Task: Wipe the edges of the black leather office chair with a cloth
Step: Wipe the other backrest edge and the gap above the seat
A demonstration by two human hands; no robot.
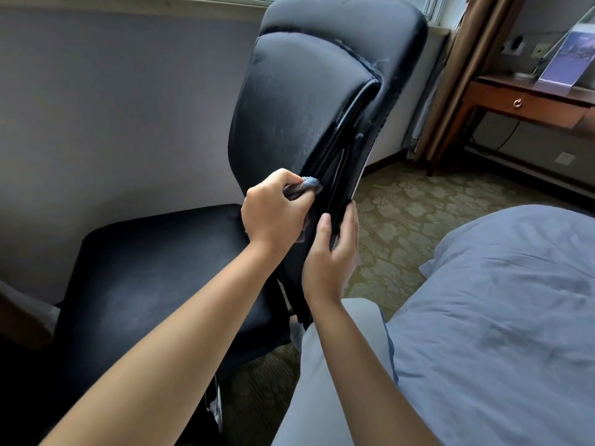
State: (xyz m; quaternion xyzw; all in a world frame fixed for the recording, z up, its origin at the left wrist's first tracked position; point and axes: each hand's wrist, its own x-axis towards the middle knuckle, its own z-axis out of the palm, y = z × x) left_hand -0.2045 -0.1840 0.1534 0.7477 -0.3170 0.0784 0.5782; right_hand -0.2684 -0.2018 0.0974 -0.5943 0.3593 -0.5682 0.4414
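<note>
The black leather office chair (289,117) stands in the middle, its backrest upright and its seat to the lower left. My left hand (273,210) grips a bunched blue-grey cloth (307,185) and presses it against the backrest's side edge, low down near the seat. My right hand (335,252) holds the lower side edge of the backrest just to the right, thumb on the near face and fingers wrapped behind it. Pale scuffs and dust streaks show on the backrest's leather.
A bed with a grey-blue duvet (499,317) fills the lower right. A wooden desk with a drawer (528,104) stands at the far right beside a curtain (450,91). Patterned carpet (402,204) lies between chair and bed. A grey wall (112,107) is behind the chair.
</note>
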